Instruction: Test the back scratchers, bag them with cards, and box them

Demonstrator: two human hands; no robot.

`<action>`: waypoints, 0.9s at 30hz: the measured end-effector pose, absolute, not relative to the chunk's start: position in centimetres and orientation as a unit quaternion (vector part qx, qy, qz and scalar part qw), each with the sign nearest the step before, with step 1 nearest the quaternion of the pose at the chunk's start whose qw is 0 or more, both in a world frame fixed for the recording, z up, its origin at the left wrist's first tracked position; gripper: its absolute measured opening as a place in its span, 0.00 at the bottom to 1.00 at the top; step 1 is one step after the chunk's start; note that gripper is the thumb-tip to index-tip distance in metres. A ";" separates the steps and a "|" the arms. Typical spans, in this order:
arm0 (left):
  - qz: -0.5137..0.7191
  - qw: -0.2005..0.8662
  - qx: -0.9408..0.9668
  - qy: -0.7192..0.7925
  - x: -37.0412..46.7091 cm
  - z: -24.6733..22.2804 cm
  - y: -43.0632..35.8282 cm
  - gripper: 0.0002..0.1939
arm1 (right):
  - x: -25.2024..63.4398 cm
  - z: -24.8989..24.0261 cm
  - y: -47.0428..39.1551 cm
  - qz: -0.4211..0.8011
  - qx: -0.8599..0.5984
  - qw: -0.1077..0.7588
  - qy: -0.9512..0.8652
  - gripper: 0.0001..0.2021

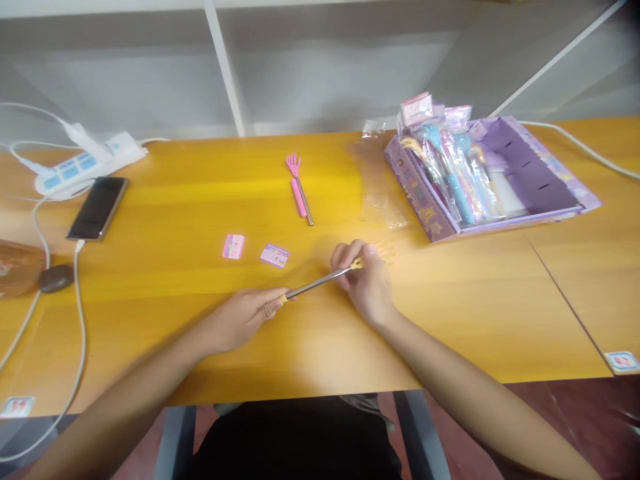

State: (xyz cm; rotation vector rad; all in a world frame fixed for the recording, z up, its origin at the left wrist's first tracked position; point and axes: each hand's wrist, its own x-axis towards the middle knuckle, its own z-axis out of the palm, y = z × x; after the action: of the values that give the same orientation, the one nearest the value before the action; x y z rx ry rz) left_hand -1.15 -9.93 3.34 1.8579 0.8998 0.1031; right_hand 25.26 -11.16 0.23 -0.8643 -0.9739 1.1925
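Between my hands, above the table, is a yellow claw-shaped scratcher (316,284) with a silver metal rod. My left hand (247,317) is closed round its yellow handle end. The fingers of my right hand (367,277) pinch the yellow part where the claw joins the rod; the claw's tines show blurred beyond them. Farther back lie a pink claw piece with a metal rod (303,193) and, beside it, a pink handle (298,198). Two small printed cards, one pink (233,247) and one purple (275,255), lie left of the scratcher.
At the right, a purple box (440,230) holds several bagged scratchers. Clear plastic wrappers (383,210) lie beside it. On the left are a phone (99,208), a power strip (90,163), white cables and a dark oval object (56,279). A partition stands behind the table (320,360).
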 end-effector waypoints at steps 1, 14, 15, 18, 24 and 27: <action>0.044 0.513 0.772 0.373 -1.2 3.3 -9.9 0.23 | 25.2 0.2 -11.2 0.525 -0.378 0.634 -0.424 0.25; 0.048 0.519 0.767 0.373 -1.0 3.4 -9.9 0.23 | 24.1 -0.3 -11.9 0.543 -0.376 0.627 -0.414 0.24; 0.048 0.520 0.767 0.373 -1.0 3.4 -9.9 0.23 | 24.0 -0.2 -12.0 0.543 -0.378 0.624 -0.414 0.24; 0.049 0.523 0.766 0.371 -1.0 3.4 -9.9 0.22 | 23.6 -0.2 -12.1 0.544 -0.385 0.620 -0.415 0.24; 0.050 0.523 0.766 0.370 -1.0 3.3 -9.8 0.22 | 23.1 -0.3 -12.4 0.559 -0.380 0.619 -0.401 0.24; 0.051 0.526 0.764 0.371 -1.0 3.2 -9.9 0.21 | 22.9 -0.3 -12.6 0.571 -0.377 0.614 -0.393 0.25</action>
State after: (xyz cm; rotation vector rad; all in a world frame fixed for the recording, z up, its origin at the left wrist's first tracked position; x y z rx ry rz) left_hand -1.00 -9.87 3.16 1.8264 0.8869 0.1222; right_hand 22.89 -12.59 -0.29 -0.8699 -0.9066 1.3159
